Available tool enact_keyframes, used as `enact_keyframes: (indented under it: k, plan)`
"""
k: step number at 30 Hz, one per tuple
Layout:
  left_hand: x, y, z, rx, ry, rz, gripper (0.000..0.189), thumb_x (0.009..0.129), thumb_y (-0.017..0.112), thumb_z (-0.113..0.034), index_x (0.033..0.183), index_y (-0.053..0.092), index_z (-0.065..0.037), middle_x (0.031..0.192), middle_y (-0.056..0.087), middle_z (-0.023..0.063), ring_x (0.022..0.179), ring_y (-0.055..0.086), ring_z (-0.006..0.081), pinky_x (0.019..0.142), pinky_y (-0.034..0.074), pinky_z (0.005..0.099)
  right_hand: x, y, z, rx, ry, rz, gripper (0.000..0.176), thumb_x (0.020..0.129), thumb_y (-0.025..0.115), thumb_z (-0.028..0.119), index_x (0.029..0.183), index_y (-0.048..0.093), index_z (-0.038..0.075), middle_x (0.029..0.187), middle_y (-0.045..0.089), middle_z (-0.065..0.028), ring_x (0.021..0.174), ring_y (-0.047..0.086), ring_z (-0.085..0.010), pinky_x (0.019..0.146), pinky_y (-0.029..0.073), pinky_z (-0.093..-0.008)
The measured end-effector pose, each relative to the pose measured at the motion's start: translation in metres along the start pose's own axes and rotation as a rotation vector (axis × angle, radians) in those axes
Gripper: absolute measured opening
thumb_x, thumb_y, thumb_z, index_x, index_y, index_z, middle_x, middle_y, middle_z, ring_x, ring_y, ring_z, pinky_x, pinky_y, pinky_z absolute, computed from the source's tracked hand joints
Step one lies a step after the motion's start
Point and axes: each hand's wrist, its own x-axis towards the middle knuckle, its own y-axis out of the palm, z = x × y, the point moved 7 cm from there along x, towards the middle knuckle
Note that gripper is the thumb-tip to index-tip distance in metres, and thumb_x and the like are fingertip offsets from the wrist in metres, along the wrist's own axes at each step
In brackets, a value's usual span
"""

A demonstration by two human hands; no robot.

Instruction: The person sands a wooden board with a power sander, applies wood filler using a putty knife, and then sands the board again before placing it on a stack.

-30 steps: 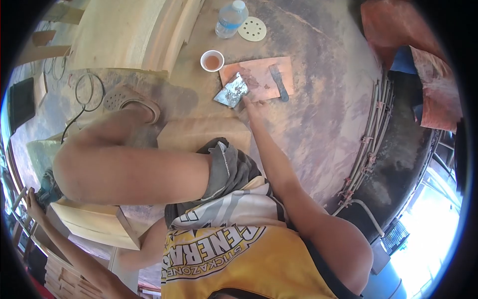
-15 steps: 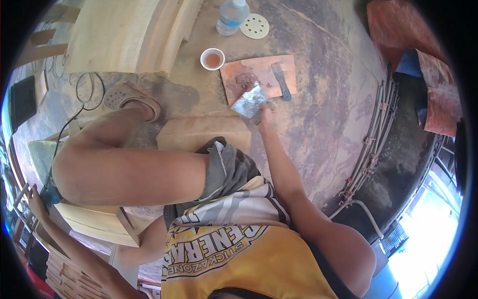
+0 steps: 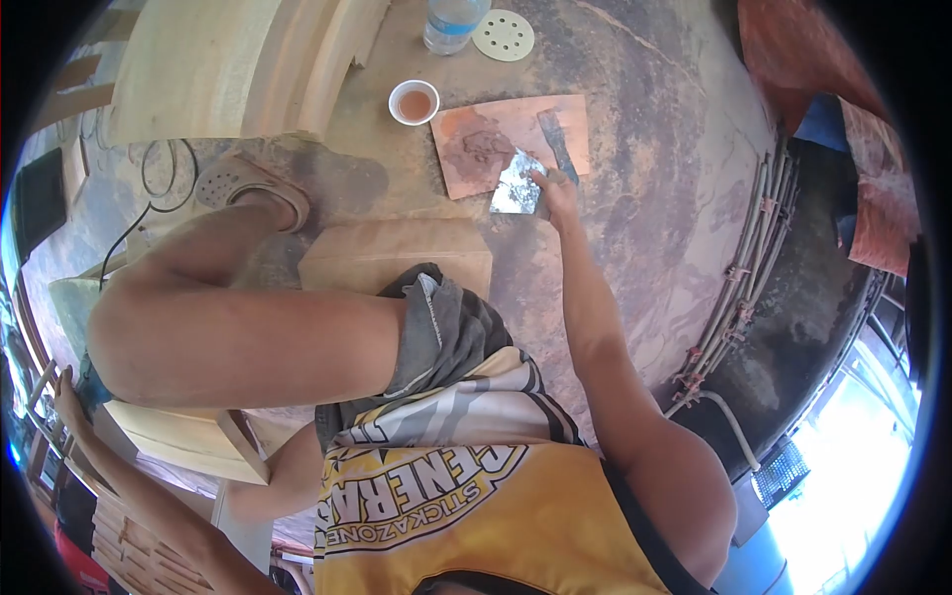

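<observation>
My right hand [image 3: 557,195] is closed on a flat, shiny metal scraper [image 3: 515,188] with smears on its face. It is over the near edge of an orange-brown board [image 3: 461,178], which carries a patch of wet brown paste [image 3: 478,147]. A dark putty knife [image 3: 555,139] lies on the board's right side, just beyond my fingers. Left of the board stands a white cup [image 3: 414,103] with brownish liquid. Far to the left, my left hand [image 3: 71,402] is beside a dark teal object [image 3: 94,387]; its fingers are too small and partly hidden to read.
A water bottle [image 3: 451,30] and a round sanding disc [image 3: 504,36] are at the back. A wooden block [image 3: 397,260] sits by my thigh, and a large curved wooden piece [image 3: 218,69] lies upper left. Thin bundled rods [image 3: 744,268] line the right side. A black cord [image 3: 149,206] loops at left.
My right hand has moved right and slightly away from me with the scraper, toward the putty knife. The scraper has turned more upright. The whole view has shifted a little.
</observation>
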Motion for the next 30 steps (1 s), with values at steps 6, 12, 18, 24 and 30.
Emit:
enact_keyframes:
  k: [6,12,18,24,30]
  plan:
    - [0.001,-0.002,-0.005,-0.014,0.047,0.028,0.066,0.093,0.066,-0.043,0.141,0.056,0.002,0.148,0.054,0.0161,0.136,0.05,0.0255,0.113,0.036,0.0353,0.013,0.038,0.061,-0.441,-0.108,0.156,0.024,0.083,0.079,0.016,0.098,0.071,-0.001,0.087,0.072,-0.0083,0.078,0.067,-0.0179,0.072,0.053,-0.0339]
    - [0.008,-0.006,-0.001,0.113,0.075,-0.025,0.062,0.092,0.066,-0.042,0.14,0.059,-0.003,0.152,0.05,0.015,0.138,0.048,0.0264,0.115,0.033,0.0356,-0.075,0.092,0.115,-1.132,-0.751,0.106,0.029,0.084,0.068,0.015,0.111,0.071,0.005,0.106,0.07,-0.0119,0.097,0.064,-0.0285,0.084,0.05,-0.0413]
    - [0.005,-0.007,-0.008,0.024,0.072,-0.042,0.06,0.093,0.064,-0.044,0.137,0.063,-0.003,0.138,0.063,0.0139,0.129,0.056,0.0246,0.111,0.038,0.0347,-0.105,0.112,0.074,-1.537,-0.942,0.052,0.05,0.087,0.06,0.015,0.137,0.06,0.01,0.131,0.061,-0.0101,0.12,0.053,-0.0314,0.101,0.04,-0.0499]
    - [0.004,-0.001,-0.015,0.063,0.137,-0.034,0.062,0.092,0.067,-0.043,0.139,0.06,-0.003,0.136,0.063,0.0149,0.128,0.056,0.0244,0.109,0.04,0.0352,-0.103,0.097,0.057,-1.607,-0.984,0.113,0.049,0.09,0.055,0.014,0.139,0.058,0.01,0.145,0.057,-0.0074,0.136,0.047,-0.0307,0.11,0.036,-0.0477]
    - [0.021,0.001,0.009,-0.002,0.134,0.017,0.066,0.091,0.069,-0.043,0.141,0.057,-0.002,0.138,0.06,0.0169,0.128,0.055,0.0257,0.108,0.041,0.0374,-0.097,0.11,0.082,-1.552,-0.988,0.166,0.055,0.086,0.059,0.01,0.14,0.057,0.011,0.148,0.055,-0.0063,0.139,0.047,-0.0293,0.114,0.034,-0.0467]
